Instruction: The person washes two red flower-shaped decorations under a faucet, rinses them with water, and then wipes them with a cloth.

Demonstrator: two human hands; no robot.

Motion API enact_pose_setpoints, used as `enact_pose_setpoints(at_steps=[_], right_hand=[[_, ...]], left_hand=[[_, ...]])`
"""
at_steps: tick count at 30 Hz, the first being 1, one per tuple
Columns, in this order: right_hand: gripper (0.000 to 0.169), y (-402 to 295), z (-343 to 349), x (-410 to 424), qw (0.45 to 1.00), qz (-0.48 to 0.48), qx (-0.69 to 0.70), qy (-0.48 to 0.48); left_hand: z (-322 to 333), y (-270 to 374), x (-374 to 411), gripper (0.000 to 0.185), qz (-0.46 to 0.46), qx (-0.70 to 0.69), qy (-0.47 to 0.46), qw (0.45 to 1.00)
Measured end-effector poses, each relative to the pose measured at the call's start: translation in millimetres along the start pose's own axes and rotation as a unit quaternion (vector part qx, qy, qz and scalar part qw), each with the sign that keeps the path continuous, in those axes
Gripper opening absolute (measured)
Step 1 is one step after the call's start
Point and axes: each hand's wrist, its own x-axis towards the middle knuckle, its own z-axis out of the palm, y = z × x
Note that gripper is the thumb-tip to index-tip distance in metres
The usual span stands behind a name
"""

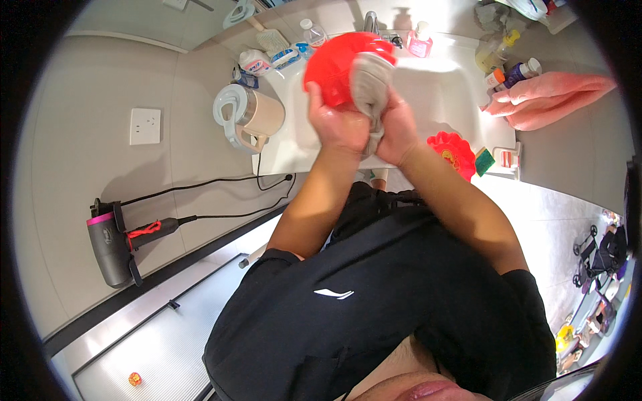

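Note:
Over the white washbasin [426,95], my left hand [338,123] grips a glossy red plastic dish [328,65] by its near edge. A grey cloth [368,82] is bunched in my right hand [398,125] and pressed against the dish's right side. Both the cloth and the fingers are slightly blurred, and the cloth hides part of the dish. A second red dish [449,150] with a scalloped rim and a gold print rests at the basin's front right edge, partly behind my right forearm. Beside it lies a green and yellow scouring sponge [484,161].
A cream electric kettle [263,113] stands on the left edge, near several bottles. The faucet [370,22] and a pink soap bottle [419,41] are at the back. To the right are a pink towel [551,97] and a soap dish [507,159]. A hair dryer [110,250] hangs left.

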Motion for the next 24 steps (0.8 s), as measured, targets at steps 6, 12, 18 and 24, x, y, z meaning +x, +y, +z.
enact_pose_setpoints(at_steps=[6,12,18,24], right_hand=[[0.043,2.9,0.5,-6.4,0.976,0.017,-0.212,0.046],[0.044,-20.0,-20.5,-21.6,0.927,-0.176,-0.298,0.146],[0.059,-13.7,-2.3,-17.8,0.412,-0.472,-0.777,-0.067],[0.055,-79.7,-35.1,50.1,0.682,-0.302,-0.666,-0.002]], left_hand=[[-9.9,-18.0,1.2,0.055,0.106,0.066,-0.049,0.991],[-35.7,-8.0,0.5,0.054,0.215,0.235,-0.057,0.946],[-64.8,-15.5,-27.0,0.047,-0.063,0.189,-0.100,0.975],[-64.2,11.9,-50.7,0.032,-0.115,0.416,-0.195,0.881]])
